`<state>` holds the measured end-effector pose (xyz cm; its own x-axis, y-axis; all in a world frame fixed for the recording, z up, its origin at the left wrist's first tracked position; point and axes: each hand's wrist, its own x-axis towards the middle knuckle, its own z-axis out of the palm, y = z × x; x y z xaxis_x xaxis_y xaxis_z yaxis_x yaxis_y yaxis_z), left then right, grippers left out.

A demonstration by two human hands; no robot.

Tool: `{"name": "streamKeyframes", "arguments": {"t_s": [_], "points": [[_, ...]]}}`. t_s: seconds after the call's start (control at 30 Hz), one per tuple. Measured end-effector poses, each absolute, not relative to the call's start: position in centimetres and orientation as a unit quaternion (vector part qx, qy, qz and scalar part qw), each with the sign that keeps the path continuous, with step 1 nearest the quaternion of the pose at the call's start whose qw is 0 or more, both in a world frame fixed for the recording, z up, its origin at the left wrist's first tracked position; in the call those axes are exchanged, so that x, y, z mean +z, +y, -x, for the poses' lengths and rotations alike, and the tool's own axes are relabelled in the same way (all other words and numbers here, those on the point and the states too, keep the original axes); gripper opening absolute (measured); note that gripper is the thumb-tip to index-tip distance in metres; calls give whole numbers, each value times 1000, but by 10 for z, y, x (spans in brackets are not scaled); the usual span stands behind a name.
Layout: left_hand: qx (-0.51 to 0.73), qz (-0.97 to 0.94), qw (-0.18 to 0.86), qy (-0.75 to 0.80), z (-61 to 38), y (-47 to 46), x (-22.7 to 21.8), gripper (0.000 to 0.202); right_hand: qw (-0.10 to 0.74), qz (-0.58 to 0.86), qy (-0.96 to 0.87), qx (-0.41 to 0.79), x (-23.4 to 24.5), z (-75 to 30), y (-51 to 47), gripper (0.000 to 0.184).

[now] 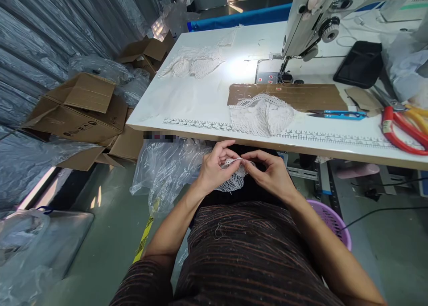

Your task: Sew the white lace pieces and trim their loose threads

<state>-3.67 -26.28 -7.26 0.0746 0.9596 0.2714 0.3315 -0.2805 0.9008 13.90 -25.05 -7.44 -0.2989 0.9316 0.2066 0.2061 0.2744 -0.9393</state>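
Over my lap, below the table's front edge, both hands pinch a small piece of white lace [234, 181]. My left hand [214, 168] grips its left side with curled fingers. My right hand [267, 172] pinches its top edge from the right. The lace hangs down between them. On the white table [200, 101] above lies another pile of white lace [264, 114], partly on a brown cardboard sheet [307, 96].
A sewing machine [310, 21] stands at the back right. Blue-handled snips [337, 115], red and yellow scissors [404, 128] and a black pouch [361, 63] lie at right. More lace [197, 61] sits far left. Cardboard boxes [80, 110], plastic bags [167, 172] and a purple basket [334, 221] are on the floor.
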Motion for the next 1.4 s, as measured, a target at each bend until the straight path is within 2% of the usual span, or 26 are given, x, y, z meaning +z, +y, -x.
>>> {"name": "streamKeyframes", "arguments": {"t_s": [0.13,0.23,0.5,0.63,0.8,1.13,1.4], "points": [[430,-687,294,507,35,-265,-67,49,419,431,-658,454,-76,-136,-251,11],[417,-690,306,507,32,-266,-66,48,421,437,-647,461,-77,-133,-252,7],[448,-552,506,488,25,-262,-62,51,438,415,-478,638,-81,-132,-252,20],[439,-520,560,473,25,-259,-57,49,429,402,-420,692,-82,-132,-252,23],[443,-489,588,469,27,-257,-59,48,421,383,-430,701,-82,-136,-253,29],[479,-409,621,466,25,-254,-64,50,443,427,-525,588,-83,-142,-253,28],[467,-342,681,448,26,-257,-59,31,442,430,-432,657,-75,-141,-255,35]]}}
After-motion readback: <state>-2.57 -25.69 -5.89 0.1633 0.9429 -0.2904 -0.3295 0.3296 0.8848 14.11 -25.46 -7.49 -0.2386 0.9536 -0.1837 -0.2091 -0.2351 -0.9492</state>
